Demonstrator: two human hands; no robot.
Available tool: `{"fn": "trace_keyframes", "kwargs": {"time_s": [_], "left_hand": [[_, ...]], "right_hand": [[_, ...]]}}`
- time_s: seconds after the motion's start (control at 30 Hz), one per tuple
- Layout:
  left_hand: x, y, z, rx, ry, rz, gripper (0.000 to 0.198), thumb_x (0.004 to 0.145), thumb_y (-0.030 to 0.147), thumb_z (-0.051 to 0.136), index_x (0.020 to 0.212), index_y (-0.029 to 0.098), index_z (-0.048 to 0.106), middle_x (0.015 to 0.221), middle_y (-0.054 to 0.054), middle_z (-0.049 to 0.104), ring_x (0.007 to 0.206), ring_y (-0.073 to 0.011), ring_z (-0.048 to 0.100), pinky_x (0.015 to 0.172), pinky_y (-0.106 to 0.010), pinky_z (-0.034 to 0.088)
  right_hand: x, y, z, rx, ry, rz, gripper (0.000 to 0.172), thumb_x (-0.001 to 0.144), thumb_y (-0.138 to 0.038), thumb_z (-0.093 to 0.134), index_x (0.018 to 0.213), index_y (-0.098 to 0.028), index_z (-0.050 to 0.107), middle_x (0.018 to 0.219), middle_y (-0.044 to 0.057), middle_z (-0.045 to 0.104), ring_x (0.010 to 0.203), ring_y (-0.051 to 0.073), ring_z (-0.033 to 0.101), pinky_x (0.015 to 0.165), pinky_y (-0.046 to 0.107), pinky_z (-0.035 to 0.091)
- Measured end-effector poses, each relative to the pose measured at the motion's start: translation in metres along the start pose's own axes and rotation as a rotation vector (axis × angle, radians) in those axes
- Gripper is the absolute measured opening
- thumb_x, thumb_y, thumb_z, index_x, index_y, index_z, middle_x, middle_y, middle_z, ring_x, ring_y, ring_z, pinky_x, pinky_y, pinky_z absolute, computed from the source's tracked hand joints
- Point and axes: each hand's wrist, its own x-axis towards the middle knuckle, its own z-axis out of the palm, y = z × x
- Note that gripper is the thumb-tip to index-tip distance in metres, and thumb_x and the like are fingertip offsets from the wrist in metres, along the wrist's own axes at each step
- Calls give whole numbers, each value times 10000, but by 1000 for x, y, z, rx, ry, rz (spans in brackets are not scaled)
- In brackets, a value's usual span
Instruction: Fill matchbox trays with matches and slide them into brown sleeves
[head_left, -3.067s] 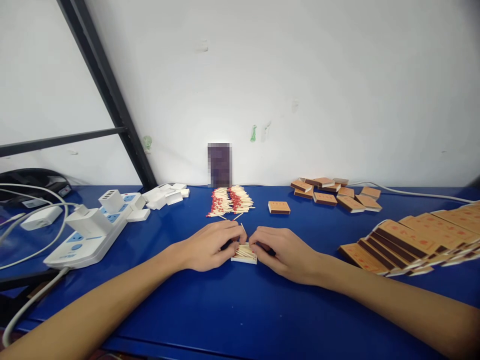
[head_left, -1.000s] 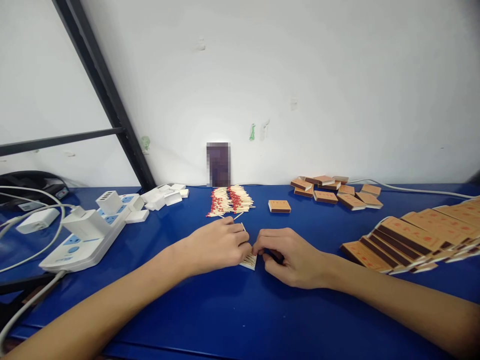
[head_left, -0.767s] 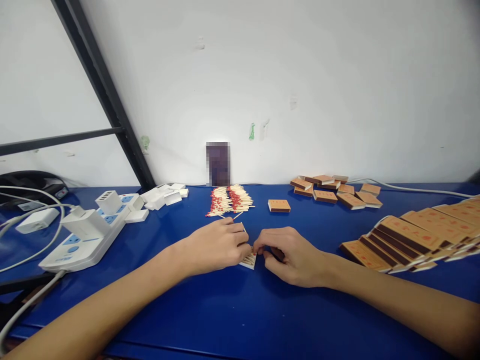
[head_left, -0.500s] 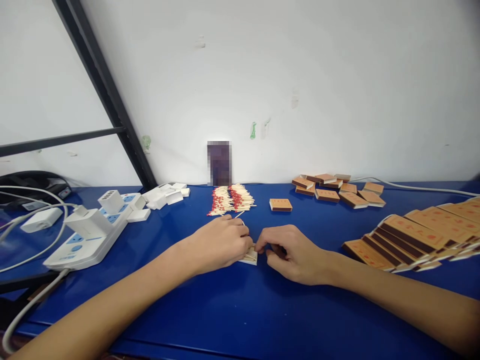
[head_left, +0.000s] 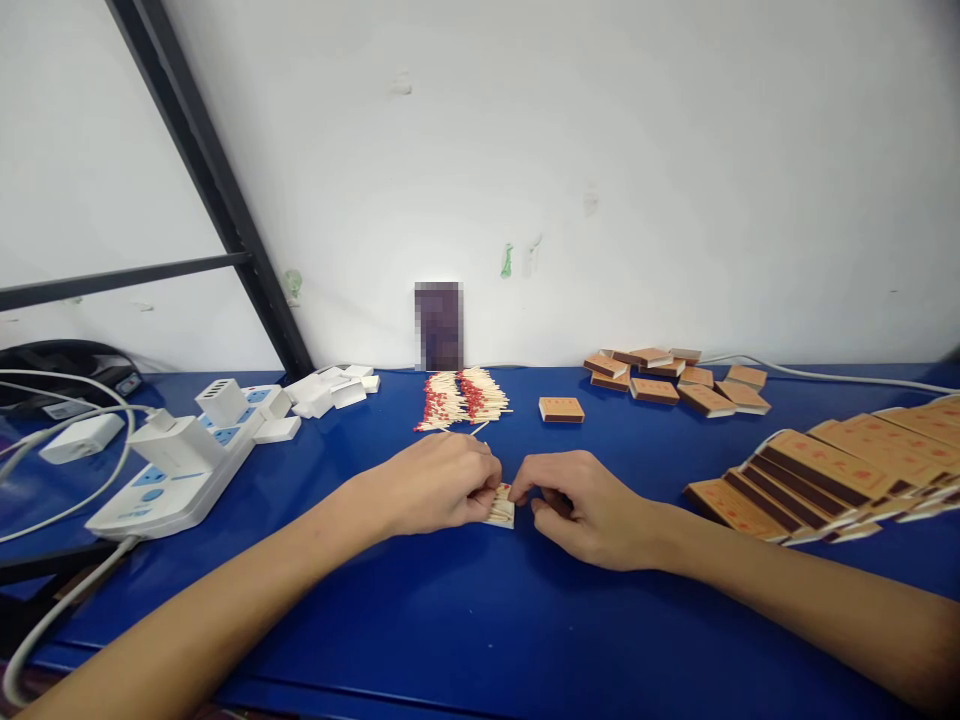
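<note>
Presently, the matchbox tray [head_left: 503, 526] lies between the left hand [head_left: 441, 484], its grip not determinable, and the right hand [head_left: 589, 512], thumb and forefinger parted. Uneven finger pressure could tilt it, spilling matchsticks [head_left: 499, 510].

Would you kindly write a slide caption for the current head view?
Left hand over and right hand beside a tray of matches on a blue table, with loose matches and matchboxes nearby.

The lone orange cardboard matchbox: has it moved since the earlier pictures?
No; the matchbox keeps its place against the green mark on the white wall.
</note>
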Motion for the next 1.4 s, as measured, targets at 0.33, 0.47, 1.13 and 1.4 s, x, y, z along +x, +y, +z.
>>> {"fn": "trace_keyframes", "kwargs": {"time_s": [0.33,0.47,1.13,1.4], "left_hand": [[-7,-8,10,-498,270,-138,151,733,116,573,870,170,607,709,41,632,626,-89,558,621,-214,448],[-10,-6,11,-631,347,-77,209,792,127,556,992,174,596,795,16,645,756,-112,607,742,-254,491],[-24,-76,4,-116,258,45,187,949,244,430,1062,159,553,993,-61,634,887,-160,567,816,-302,450],[-24,-80,-8,219,124,-62,199,901,278,457,946,159,609,898,-60,615,828,-196,555,756,-311,412]], "right_hand": [[1,-1,-1,-26,3,10,181,779,-70,492,884,-179,590,678,-41,563,493,75,409,521,209,364],[1,-1,-1,-33,13,6,180,803,-84,493,926,-188,574,726,-33,595,501,76,418,535,213,376],[7,3,1,-274,-171,174,439,1009,-413,339,1351,-228,545,1418,118,511,1330,310,400,1045,568,331],[5,4,3,-296,-123,207,510,990,-450,376,1337,-128,565,1375,145,564,1326,321,433,1072,558,335]]}}
